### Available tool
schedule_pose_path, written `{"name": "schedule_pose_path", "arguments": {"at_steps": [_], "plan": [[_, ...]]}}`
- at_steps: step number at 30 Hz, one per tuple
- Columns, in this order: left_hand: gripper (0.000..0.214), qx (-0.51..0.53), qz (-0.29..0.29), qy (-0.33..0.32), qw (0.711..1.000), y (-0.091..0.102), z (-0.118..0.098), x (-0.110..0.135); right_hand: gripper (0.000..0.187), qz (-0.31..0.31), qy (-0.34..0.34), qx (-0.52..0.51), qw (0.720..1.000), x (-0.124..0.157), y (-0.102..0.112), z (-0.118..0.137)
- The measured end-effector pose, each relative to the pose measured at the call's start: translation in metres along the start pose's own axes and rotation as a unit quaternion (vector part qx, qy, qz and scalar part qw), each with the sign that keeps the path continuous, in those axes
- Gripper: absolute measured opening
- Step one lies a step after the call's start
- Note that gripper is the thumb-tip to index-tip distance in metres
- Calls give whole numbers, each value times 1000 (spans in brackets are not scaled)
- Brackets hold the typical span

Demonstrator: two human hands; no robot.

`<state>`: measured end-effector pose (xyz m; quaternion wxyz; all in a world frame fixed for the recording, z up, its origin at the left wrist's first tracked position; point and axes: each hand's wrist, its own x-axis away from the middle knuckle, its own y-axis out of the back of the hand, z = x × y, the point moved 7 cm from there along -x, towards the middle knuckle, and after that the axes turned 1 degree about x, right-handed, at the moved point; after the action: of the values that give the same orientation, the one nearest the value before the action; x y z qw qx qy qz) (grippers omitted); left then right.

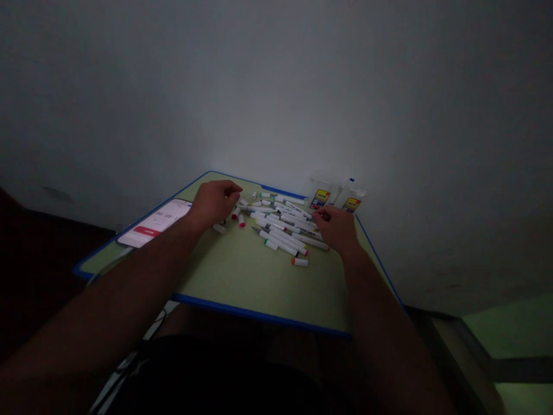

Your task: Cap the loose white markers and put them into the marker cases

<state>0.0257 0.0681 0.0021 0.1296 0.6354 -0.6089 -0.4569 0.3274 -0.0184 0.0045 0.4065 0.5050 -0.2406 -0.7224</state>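
i cannot tell if my curled left grip (213, 202) and right grip (337, 226) hold anything; several caps (301, 262) are already off, markers (280, 243) scattered.

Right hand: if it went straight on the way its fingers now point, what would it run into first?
Most likely the pile of white markers, which lies just left of the right hand. The dim picture leaves depth unclear, so it may pass above them or already touch one.
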Motion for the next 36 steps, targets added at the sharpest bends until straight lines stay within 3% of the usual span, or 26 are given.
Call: {"name": "schedule_pose_path", "arguments": {"at_steps": [11,15,22,25,30,36], "plan": [[30,-13,-22,33,999,11,1,-2,18,22,12,15,1000,2,-7,2],[26,-37,16,27,999,11,9,-6,18,28,12,19,999,2,-8,1],[17,-68,136,16,988,11,29,-10,18,27,22,30,999,1,-9,-2],[14,-73,155,23,985,13,33,-10,18,27,21,32,999,1,-9,-2],[18,-64,143,23,987,12,30,-10,16,43,24,23,999,4,-10,3],[26,69,44,76,994,19,37,-13,14,57,39,13,998,5,-10,7]]}}
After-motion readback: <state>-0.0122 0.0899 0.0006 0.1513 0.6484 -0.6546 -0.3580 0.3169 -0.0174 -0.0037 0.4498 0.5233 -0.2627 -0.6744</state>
